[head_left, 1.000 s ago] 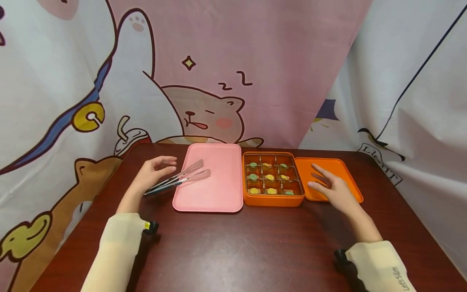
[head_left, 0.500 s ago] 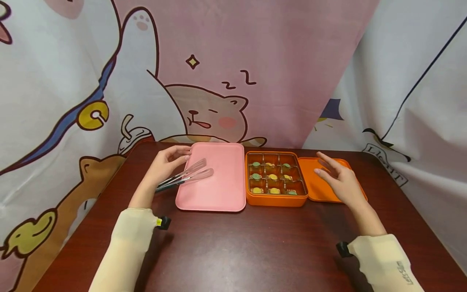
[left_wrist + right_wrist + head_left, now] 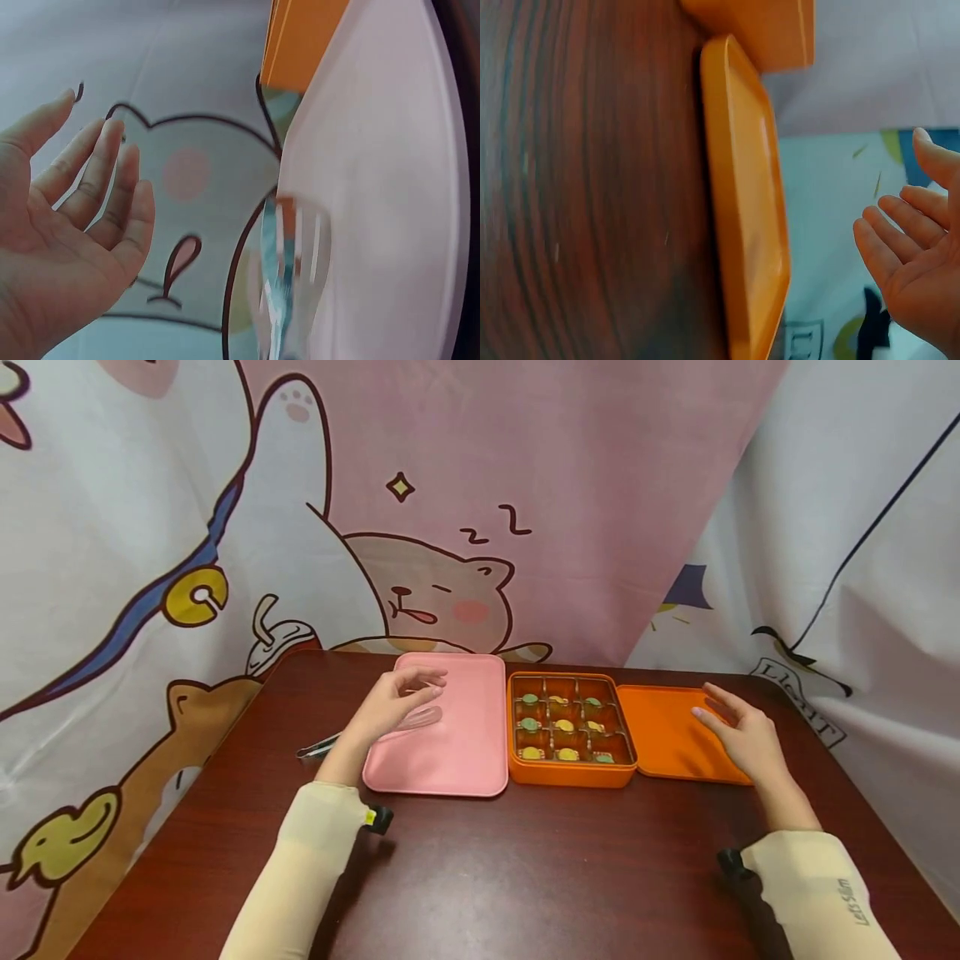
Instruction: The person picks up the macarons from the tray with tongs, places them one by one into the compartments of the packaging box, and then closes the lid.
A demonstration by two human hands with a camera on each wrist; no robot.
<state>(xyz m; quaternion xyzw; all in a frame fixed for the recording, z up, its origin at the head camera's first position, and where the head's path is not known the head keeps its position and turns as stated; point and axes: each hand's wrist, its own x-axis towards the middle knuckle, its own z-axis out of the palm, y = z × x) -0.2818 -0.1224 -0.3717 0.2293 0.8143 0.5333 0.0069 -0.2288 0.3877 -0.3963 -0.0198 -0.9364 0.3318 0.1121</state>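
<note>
My left hand (image 3: pixel 390 702) hovers over the left part of a pink tray (image 3: pixel 468 760), its fingers relaxed and holding nothing, as the left wrist view also shows. Beneath it, a pair of tongs (image 3: pixel 318 747) with clear tips lies across the tray's left edge, partly hidden by the hand. To the tray's right stands an orange box (image 3: pixel 573 774) with a clear divided insert; small green and yellow wrapped pieces (image 3: pixel 564 725) sit in its compartments. My right hand (image 3: pixel 746 739) is raised above the right side of a flat orange lid (image 3: pixel 667 735), fingers extended and nothing in them.
All of it rests on a dark reddish-brown table (image 3: pixel 525 868). A curtain (image 3: pixel 585 510) with cartoon animals hangs behind the table's back edge and along both sides. Box, lid and tray stand side by side in a row.
My left hand has moved right, from beside the tongs to over the tray, now covering part of the tongs. My right hand has shifted right across the orange lid. The view has turned slightly.
</note>
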